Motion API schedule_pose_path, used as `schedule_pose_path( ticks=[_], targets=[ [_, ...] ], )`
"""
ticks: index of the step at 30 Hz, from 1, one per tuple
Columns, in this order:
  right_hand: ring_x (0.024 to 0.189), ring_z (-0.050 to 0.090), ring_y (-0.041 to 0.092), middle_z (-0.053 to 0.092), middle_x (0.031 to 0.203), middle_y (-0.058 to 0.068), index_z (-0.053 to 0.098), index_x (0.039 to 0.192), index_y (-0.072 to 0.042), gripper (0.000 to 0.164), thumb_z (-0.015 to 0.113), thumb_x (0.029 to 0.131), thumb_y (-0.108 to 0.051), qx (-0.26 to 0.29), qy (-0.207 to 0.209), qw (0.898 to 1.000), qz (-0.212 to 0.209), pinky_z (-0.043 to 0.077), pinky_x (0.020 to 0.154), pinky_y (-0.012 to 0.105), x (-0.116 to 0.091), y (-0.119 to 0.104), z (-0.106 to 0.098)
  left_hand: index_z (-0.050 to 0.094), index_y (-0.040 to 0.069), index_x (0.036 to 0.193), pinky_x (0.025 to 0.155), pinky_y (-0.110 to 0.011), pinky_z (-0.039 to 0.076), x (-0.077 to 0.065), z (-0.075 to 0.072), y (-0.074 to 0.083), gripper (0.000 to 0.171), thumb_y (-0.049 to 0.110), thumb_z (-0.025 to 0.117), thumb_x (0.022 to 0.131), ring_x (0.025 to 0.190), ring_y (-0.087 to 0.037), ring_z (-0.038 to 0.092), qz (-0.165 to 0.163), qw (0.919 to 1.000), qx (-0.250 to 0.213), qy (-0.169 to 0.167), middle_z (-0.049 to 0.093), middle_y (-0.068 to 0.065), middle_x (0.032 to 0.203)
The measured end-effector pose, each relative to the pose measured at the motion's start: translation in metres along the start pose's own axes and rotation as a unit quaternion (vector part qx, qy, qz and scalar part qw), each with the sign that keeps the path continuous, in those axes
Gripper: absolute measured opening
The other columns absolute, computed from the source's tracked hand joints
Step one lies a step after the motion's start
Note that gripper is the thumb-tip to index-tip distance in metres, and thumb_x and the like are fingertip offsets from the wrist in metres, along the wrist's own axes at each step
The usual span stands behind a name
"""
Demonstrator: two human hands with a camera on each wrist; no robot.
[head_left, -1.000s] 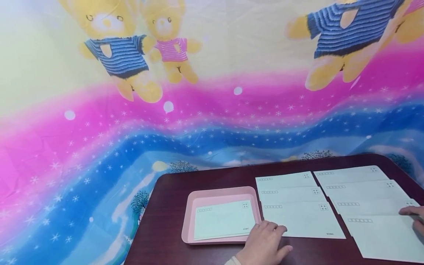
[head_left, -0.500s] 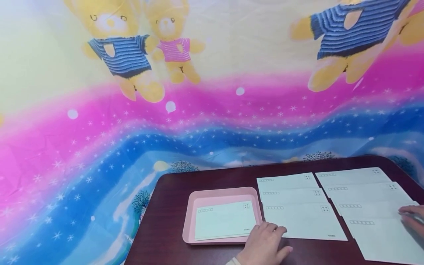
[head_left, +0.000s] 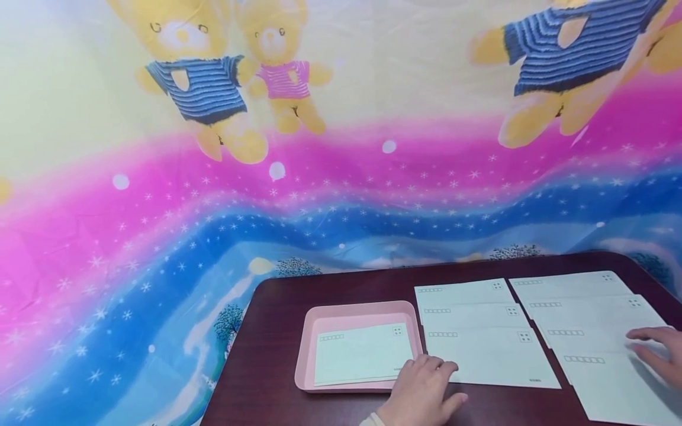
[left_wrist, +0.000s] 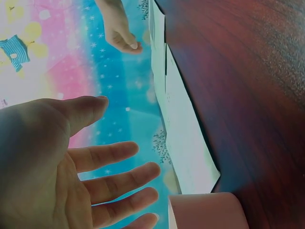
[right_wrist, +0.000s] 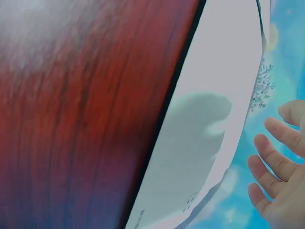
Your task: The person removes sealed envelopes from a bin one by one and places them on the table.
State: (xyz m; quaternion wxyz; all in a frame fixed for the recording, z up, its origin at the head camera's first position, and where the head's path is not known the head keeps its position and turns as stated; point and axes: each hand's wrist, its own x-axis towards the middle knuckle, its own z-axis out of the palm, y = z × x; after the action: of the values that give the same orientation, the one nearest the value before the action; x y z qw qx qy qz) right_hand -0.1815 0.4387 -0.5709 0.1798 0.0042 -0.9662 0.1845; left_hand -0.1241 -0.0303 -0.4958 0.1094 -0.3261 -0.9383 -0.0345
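Note:
Pale envelopes with printed postcode boxes overlap in two columns on the dark table. My left hand (head_left: 421,387) is by the near right corner of a pink tray (head_left: 301,361), palm down in the head view, fingers loosely bent and holding nothing. Inside that tray lies an envelope (head_left: 362,355). Over the nearest envelope (head_left: 613,384) of the right column hovers my right hand (head_left: 660,352), thumb and fingers apart with nothing between them. In the right wrist view its fingers (right_wrist: 269,174) are relaxed, and a hand-shaped shadow falls on the envelope (right_wrist: 224,52).
Three envelopes form the left column, the nearest envelope (head_left: 485,361) lying right beside the left hand. Several make up the right column. Behind the far edge of the table (head_left: 341,284) hangs a curtain (head_left: 346,177) printed with bears and snowflakes.
My right hand has moved left from the right edge of the frame, further over the nearest right-column envelope. The left hand stays almost where it was. The head view has shifted slightly.

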Motion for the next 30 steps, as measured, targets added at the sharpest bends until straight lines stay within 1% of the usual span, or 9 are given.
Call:
schedule_pose_path(
  ticks=[2, 5, 7, 9, 10, 12, 14, 17, 30],
  targets=[
    [0.083, 0.055, -0.003, 0.065, 0.093, 0.03, 0.068, 0.098, 0.009, 0.022, 0.077, 0.08, -0.001, -0.007, -0.008, 1.0, 0.003, 0.041, 0.082, 0.051, 0.001, -0.009, -0.004, 0.067, 0.029, 0.121, 0.071, -0.018, 0.044, -0.001, 0.0, -0.001, 0.039, 0.057, 0.06, 0.095, 0.103, -0.002, 0.062, -0.001, 1.0, -0.002, 0.001, 0.07, 0.014, 0.111],
    [0.082, 0.064, 0.02, 0.067, 0.093, 0.029, 0.069, 0.096, 0.007, 0.022, 0.079, 0.077, 0.0, -0.019, -0.005, 1.0, -0.01, 0.042, 0.077, 0.043, 0.001, -0.021, -0.007, 0.066, 0.028, 0.122, 0.071, -0.018, 0.044, -0.001, -0.002, -0.002, 0.04, 0.057, 0.06, 0.095, 0.102, -0.002, 0.062, -0.003, 1.0, -0.005, -0.001, 0.07, 0.014, 0.111],
    [0.08, 0.058, -0.001, 0.068, 0.092, 0.028, 0.07, 0.094, 0.006, 0.022, 0.079, 0.075, 0.001, -0.01, -0.001, 1.0, -0.021, 0.041, 0.074, 0.034, 0.001, -0.028, -0.01, 0.066, 0.028, 0.122, 0.071, -0.018, 0.044, -0.002, -0.003, -0.003, 0.04, 0.057, 0.06, 0.095, 0.102, -0.002, 0.062, -0.003, 1.0, -0.006, -0.002, 0.07, 0.014, 0.111],
    [0.076, 0.04, -0.021, 0.069, 0.091, 0.027, 0.071, 0.092, 0.005, 0.021, 0.08, 0.073, 0.002, -0.001, 0.005, 0.999, -0.036, 0.038, 0.07, 0.027, 0.001, -0.035, -0.012, 0.066, 0.028, 0.122, 0.071, -0.018, 0.044, -0.002, -0.004, -0.004, 0.04, 0.057, 0.06, 0.096, 0.101, -0.003, 0.062, -0.002, 1.0, -0.007, -0.001, 0.07, 0.014, 0.111],
    [0.078, 0.038, -0.023, 0.069, 0.091, 0.027, 0.071, 0.092, 0.005, 0.021, 0.08, 0.073, 0.003, 0.005, 0.006, 0.999, -0.039, 0.037, 0.07, 0.025, 0.001, -0.038, -0.013, 0.066, 0.027, 0.122, 0.071, -0.019, 0.044, -0.003, -0.004, -0.005, 0.04, 0.057, 0.06, 0.096, 0.101, -0.003, 0.062, -0.002, 1.0, -0.008, -0.001, 0.07, 0.014, 0.111],
    [0.079, 0.049, -0.016, 0.069, 0.092, 0.028, 0.07, 0.093, 0.006, 0.021, 0.079, 0.074, 0.003, 0.006, -0.006, 0.999, -0.038, 0.041, 0.072, 0.03, 0.001, -0.046, -0.015, 0.067, 0.027, 0.122, 0.072, -0.018, 0.044, -0.004, -0.005, -0.006, 0.039, 0.056, 0.06, 0.096, 0.101, -0.004, 0.062, -0.002, 1.0, -0.007, 0.003, 0.07, 0.013, 0.111],
    [0.082, 0.065, 0.013, 0.068, 0.093, 0.03, 0.07, 0.094, 0.007, 0.021, 0.079, 0.075, 0.002, -0.005, -0.021, 0.999, -0.037, 0.045, 0.077, 0.044, 0.0, -0.054, -0.017, 0.067, 0.027, 0.121, 0.073, -0.019, 0.045, -0.005, -0.006, -0.007, 0.039, 0.056, 0.06, 0.096, 0.101, -0.004, 0.062, -0.002, 1.0, -0.005, 0.008, 0.07, 0.013, 0.11],
    [0.092, 0.06, 0.053, 0.067, 0.095, 0.032, 0.069, 0.097, 0.008, 0.023, 0.078, 0.077, 0.001, -0.02, -0.035, 0.998, -0.043, 0.042, 0.08, 0.06, -0.001, -0.065, -0.019, 0.067, 0.027, 0.121, 0.074, -0.019, 0.045, -0.006, -0.007, -0.008, 0.039, 0.055, 0.06, 0.096, 0.1, -0.004, 0.062, -0.003, 0.9999, -0.004, 0.016, 0.07, 0.013, 0.109],
    [0.098, 0.06, 0.051, 0.07, 0.102, 0.025, 0.073, 0.101, 0.0, 0.023, 0.079, 0.082, -0.012, -0.041, -0.091, 0.993, -0.063, 0.046, 0.08, 0.063, -0.004, -0.108, -0.022, 0.065, 0.025, 0.123, 0.081, -0.023, 0.048, -0.012, -0.013, -0.019, 0.039, 0.054, 0.059, 0.097, 0.107, -0.006, 0.062, -0.022, 0.9993, -0.015, 0.027, 0.07, 0.011, 0.114]
  ],
)
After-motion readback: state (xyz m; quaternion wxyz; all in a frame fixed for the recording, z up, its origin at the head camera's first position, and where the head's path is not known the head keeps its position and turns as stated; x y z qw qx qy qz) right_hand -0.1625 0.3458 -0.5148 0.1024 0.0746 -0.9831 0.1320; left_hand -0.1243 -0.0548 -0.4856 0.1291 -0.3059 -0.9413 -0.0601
